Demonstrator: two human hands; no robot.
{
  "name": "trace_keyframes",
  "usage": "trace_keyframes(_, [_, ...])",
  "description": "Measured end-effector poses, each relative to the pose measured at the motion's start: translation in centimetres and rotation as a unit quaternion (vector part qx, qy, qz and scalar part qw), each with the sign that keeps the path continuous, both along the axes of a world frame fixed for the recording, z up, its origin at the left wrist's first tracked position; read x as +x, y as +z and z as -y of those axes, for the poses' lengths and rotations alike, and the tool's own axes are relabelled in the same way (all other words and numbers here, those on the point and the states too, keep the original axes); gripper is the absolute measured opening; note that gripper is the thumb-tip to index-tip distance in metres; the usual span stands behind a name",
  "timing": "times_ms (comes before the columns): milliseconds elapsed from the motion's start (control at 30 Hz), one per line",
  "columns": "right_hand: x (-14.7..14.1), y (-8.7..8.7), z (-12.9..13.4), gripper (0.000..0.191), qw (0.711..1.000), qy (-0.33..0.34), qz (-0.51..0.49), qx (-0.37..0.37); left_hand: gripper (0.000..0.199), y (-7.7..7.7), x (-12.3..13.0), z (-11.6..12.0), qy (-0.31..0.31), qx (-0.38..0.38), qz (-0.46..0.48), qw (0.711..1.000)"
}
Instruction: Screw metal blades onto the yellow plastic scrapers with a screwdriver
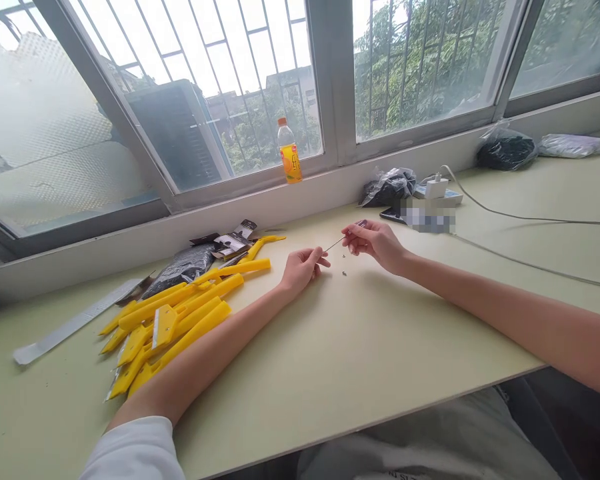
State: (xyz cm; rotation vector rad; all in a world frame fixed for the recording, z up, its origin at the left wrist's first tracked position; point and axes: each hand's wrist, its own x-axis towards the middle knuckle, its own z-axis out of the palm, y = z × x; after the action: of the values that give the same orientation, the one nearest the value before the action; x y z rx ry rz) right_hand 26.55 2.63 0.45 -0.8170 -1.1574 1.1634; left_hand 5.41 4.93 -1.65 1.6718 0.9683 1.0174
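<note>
- Our right hand (pixel 379 247) is closed on the upper end of a slim screwdriver (pixel 335 244), which slants between our hands above the table (pixel 370 353).
- Our left hand (pixel 301 268) curls its fingers at the tip; we cannot tell what they pinch.
- Tiny metal pieces (pixel 345 273) lie near both hands.
- Yellow scrapers (pixel 167 323) lie piled beside our left forearm (pixel 220 347).

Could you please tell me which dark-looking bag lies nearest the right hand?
The middle bag, near the white plug; the left bag by the yellow tools and the right bag lie farther from that hand.
</note>
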Motion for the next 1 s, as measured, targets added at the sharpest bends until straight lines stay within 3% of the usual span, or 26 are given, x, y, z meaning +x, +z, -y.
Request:
trace_keyframes(167, [-0.5,0.0,0.6,0.039,0.985,-0.067,0.107,0.119,0.030,-0.2,0.2,0.2,-0.020,0.043,-0.064,0.997])
trace_keyframes(300, [-1.0,-0.2,1.2,0.043,0.962,-0.086,0.184,0.183,0.022,-0.2,0.2,0.4,-0.014,0.077,-0.101,0.992])
trace_keyframes(500, [-1.4,-0.5,1.7,0.043,0.926,-0.116,0.278,0.229,0.017,-0.1,0.3,0.9,-0.017,0.154,-0.167,0.974])
trace_keyframes(667, [-1.2,-0.5,1.6,0.044,0.918,-0.127,0.288,0.240,0.014,-0.3,0.3,1.0,-0.041,0.215,-0.196,0.956])
trace_keyframes(1000, [-1.5,-0.3,1.7,0.042,0.899,-0.150,0.315,0.265,0.014,-0.1,0.4,1.1,-0.040,0.218,-0.188,0.957])
